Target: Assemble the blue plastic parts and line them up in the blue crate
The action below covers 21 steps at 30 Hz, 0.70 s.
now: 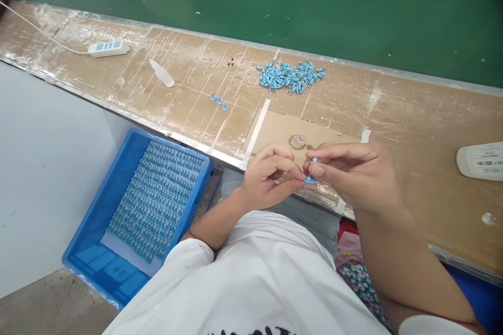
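Note:
My left hand [267, 175] and my right hand [351, 172] meet at the near edge of the wooden bench [412, 115]. Both pinch one small blue plastic part [312, 171] between thumb and fingertips. The part is mostly hidden by my fingers. Just beyond my hands a small clear round piece [297, 141] lies on a cardboard sheet [283, 131]. A heap of the same blue parts [291, 76] lies farther back on the bench. Three loose blue parts [219, 100] sit to the left of the cardboard.
A blue tray [94, 225] at my lower left holds several rows of blue parts [157, 199]. A white power strip [108, 48] with a cable and a small clear bottle [162, 73] lie at the bench's left. A white device [480, 160] sits at right. A green surface [314, 0] runs behind.

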### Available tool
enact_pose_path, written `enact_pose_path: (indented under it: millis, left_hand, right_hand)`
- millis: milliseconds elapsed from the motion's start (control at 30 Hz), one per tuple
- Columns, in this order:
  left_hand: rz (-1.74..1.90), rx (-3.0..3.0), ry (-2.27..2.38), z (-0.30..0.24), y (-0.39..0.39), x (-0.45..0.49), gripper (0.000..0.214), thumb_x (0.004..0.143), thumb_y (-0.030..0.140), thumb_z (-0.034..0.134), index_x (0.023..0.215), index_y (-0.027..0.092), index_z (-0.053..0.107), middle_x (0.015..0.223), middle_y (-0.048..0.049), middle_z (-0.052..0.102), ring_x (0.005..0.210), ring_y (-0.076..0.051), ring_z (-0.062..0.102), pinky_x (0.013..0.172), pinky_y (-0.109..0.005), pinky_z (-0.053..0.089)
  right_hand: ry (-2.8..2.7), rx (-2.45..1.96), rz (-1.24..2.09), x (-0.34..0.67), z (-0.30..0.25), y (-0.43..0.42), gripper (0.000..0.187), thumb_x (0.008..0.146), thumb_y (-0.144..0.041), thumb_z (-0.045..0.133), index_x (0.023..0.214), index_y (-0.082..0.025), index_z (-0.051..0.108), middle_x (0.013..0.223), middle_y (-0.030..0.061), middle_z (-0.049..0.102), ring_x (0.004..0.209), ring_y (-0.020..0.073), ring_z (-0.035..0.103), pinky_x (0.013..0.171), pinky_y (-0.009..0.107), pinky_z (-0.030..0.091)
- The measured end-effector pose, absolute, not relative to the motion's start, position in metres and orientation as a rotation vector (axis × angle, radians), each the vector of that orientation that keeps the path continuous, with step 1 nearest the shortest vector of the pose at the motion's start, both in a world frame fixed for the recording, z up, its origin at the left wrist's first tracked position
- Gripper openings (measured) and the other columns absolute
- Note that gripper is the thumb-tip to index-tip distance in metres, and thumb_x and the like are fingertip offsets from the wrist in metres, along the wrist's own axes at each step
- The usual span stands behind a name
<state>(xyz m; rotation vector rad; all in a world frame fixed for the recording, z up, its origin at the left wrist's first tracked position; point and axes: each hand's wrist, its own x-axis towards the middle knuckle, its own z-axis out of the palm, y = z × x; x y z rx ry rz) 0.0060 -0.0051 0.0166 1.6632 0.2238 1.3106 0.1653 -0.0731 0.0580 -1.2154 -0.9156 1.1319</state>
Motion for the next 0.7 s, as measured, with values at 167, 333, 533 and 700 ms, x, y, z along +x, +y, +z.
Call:
enact_pose_path:
  millis: [167, 333, 533, 700]
  left_hand:
    - [1.199, 1.657, 0.284, 0.016, -0.008, 0.002, 0.030, 0.080, 0.045, 0.079, 0.089, 0.019, 0.065, 0.086, -0.0026, 0.055, 0.057, -0.005, 0.041, 0.047, -0.019, 0.033]
    - [1.179, 1.667, 0.271, 0.018, -0.008, -0.003, 0.029, 0.085, 0.047, 0.074, 0.092, 0.019, 0.068, 0.084, -0.0038, 0.055, 0.063, -0.009, 0.048, 0.052, -0.021, 0.039]
    - [1.253, 1.600, 0.388, 0.012, -0.006, -0.010, 0.029, 0.077, 0.038, 0.084, 0.093, 0.021, 0.068, 0.084, -0.0013, 0.057, 0.066, -0.008, 0.048, 0.052, -0.019, 0.036]
    - [1.259, 1.040, 0.650, -0.001, 0.001, -0.025, 0.037, 0.075, 0.034, 0.086, 0.101, 0.021, 0.064, 0.081, 0.0045, 0.051, 0.053, -0.001, 0.036, 0.047, -0.016, 0.028]
  right_hand:
    - [-0.913, -1.228, 1.130, 0.164, 0.059, -0.075, 0.021, 0.070, -0.030, 0.094, 0.086, -0.027, 0.082, 0.078, 0.0038, 0.075, 0.061, 0.0185, 0.070, 0.053, 0.026, 0.063]
    - [-0.953, -1.261, 1.129, 0.163, 0.061, -0.075, 0.023, 0.069, -0.032, 0.094, 0.088, -0.025, 0.082, 0.079, 0.0044, 0.075, 0.065, 0.0190, 0.071, 0.058, 0.027, 0.064]
    - [-0.876, -1.200, 1.166, 0.152, 0.051, -0.062, 0.026, 0.067, -0.032, 0.095, 0.089, -0.025, 0.082, 0.079, 0.0032, 0.075, 0.065, 0.0167, 0.071, 0.058, 0.024, 0.063]
    - [-0.853, -1.190, 1.071, 0.128, 0.033, -0.026, 0.026, 0.070, -0.033, 0.093, 0.091, -0.023, 0.080, 0.088, 0.0043, 0.076, 0.081, 0.0193, 0.074, 0.077, 0.030, 0.064]
